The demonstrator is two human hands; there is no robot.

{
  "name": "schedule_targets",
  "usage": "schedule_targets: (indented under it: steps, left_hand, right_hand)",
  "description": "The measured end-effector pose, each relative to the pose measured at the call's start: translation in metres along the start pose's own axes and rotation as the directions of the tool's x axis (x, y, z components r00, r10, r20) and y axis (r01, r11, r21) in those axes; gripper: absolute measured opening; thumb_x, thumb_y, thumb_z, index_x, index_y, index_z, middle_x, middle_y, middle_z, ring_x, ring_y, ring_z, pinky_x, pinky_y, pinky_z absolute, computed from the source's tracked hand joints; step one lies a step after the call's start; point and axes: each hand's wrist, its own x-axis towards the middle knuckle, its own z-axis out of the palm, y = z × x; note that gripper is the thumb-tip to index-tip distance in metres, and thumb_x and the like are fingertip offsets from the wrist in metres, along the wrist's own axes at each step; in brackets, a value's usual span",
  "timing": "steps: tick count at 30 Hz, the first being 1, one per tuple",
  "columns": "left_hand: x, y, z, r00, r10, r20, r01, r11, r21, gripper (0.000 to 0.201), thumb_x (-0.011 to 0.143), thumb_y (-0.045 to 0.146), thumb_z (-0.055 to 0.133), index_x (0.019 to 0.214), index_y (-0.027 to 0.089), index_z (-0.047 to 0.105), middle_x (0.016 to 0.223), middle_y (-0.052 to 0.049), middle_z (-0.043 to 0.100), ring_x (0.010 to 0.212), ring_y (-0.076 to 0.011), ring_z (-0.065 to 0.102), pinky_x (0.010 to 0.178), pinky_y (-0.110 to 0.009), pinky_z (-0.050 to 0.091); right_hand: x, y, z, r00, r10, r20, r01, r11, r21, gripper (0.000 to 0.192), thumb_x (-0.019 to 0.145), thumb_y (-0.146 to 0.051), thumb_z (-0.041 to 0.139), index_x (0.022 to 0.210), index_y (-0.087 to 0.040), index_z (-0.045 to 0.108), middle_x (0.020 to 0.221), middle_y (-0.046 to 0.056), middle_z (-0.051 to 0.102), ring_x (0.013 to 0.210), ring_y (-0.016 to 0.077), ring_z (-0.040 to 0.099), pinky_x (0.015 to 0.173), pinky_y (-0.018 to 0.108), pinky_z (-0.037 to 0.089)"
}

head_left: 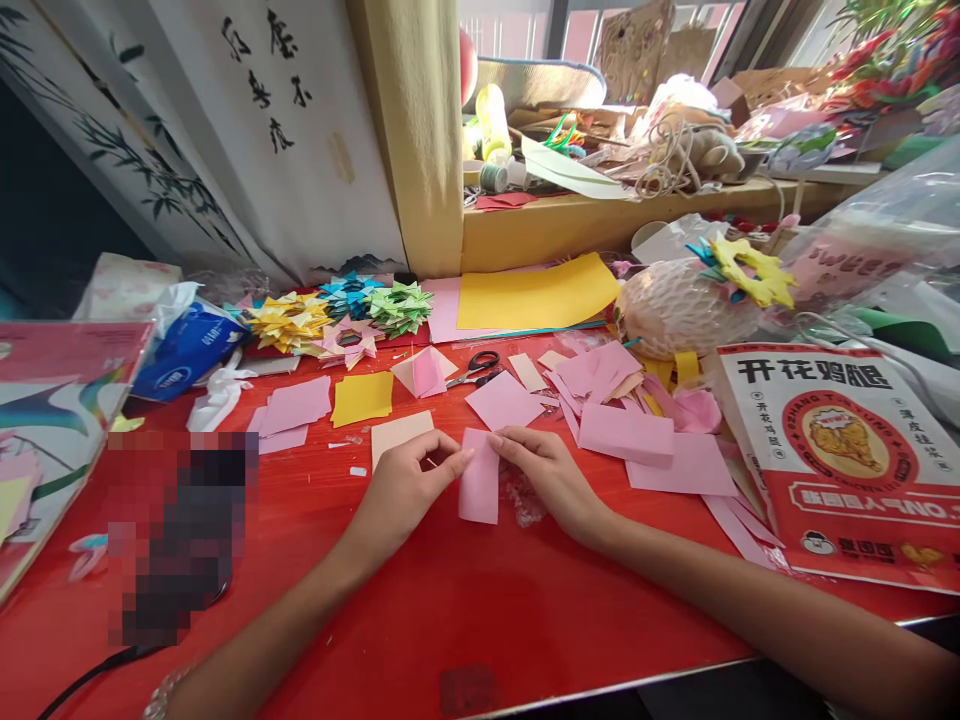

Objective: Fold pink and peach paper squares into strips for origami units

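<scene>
Pink folded paper strip [479,490] sits mid red table [450,610], pinched at its top edge by your 2 hands: L hand [409,485], R hand [547,470]. Scissors [477,368] lie behind, w/ pink squares [626,435] nearby.

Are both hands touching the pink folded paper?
Touching. In the head view, the left hand and the right hand each pinch the top edge of the pink folded paper with their fingertips.
</scene>
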Motion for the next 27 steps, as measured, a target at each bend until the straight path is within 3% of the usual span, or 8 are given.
schedule_targets:
  steps: [3,7,10,15,27]
  left_hand:
    - [-0.001,0.001,0.000,1.000,0.003,0.024,-0.004,1.000,0.012,0.024,0.078,0.040,0.055,0.068,0.018,0.056,0.068,0.002,0.056,0.066,-0.0132,0.048,0.060,-0.022,0.037]
    - [-0.004,0.003,0.003,0.998,-0.006,0.065,0.006,1.000,-0.004,0.025,0.079,0.041,0.054,0.072,0.018,0.061,0.070,0.001,0.059,0.068,-0.0137,0.051,0.062,-0.022,0.038]
    - [-0.006,0.004,0.006,0.997,-0.008,0.083,0.010,1.000,-0.025,0.026,0.080,0.041,0.053,0.075,0.018,0.063,0.073,0.000,0.061,0.070,-0.0141,0.052,0.063,-0.022,0.039]
    - [-0.007,0.004,0.011,0.997,-0.035,0.074,0.041,0.997,-0.071,0.024,0.079,0.040,0.053,0.073,0.017,0.062,0.071,0.000,0.060,0.066,-0.0135,0.051,0.061,-0.023,0.038]
    - [-0.003,0.007,0.009,0.992,-0.052,0.119,0.077,0.973,-0.217,0.021,0.077,0.036,0.059,0.076,0.015,0.061,0.071,0.002,0.058,0.066,-0.0110,0.050,0.064,-0.023,0.039]
  right_hand:
    - [0.000,0.002,-0.001,0.998,-0.047,-0.050,0.039,0.988,-0.148,0.025,0.084,-0.034,0.050,0.066,-0.017,0.057,0.065,-0.001,0.054,0.061,0.0119,0.048,0.055,0.023,0.036]
    - [-0.004,0.005,-0.001,0.988,-0.153,-0.018,0.146,0.965,-0.218,0.020,0.082,-0.037,0.056,0.089,-0.020,0.062,0.088,0.002,0.063,0.079,0.0159,0.056,0.068,0.025,0.041]
    - [-0.006,0.005,0.001,0.989,-0.149,0.006,0.146,0.964,-0.222,0.022,0.082,-0.039,0.055,0.080,-0.018,0.061,0.078,0.002,0.061,0.071,0.0143,0.053,0.063,0.024,0.040]
    - [-0.002,0.004,0.000,0.996,-0.072,-0.060,0.067,0.994,-0.091,0.026,0.082,-0.038,0.055,0.067,-0.017,0.053,0.065,-0.002,0.051,0.060,0.0107,0.043,0.054,0.023,0.034]
    - [0.002,-0.002,-0.002,0.991,-0.084,-0.103,0.083,0.996,-0.011,0.026,0.079,-0.038,0.058,0.065,-0.016,0.054,0.065,-0.001,0.051,0.060,0.0107,0.043,0.055,0.023,0.033]
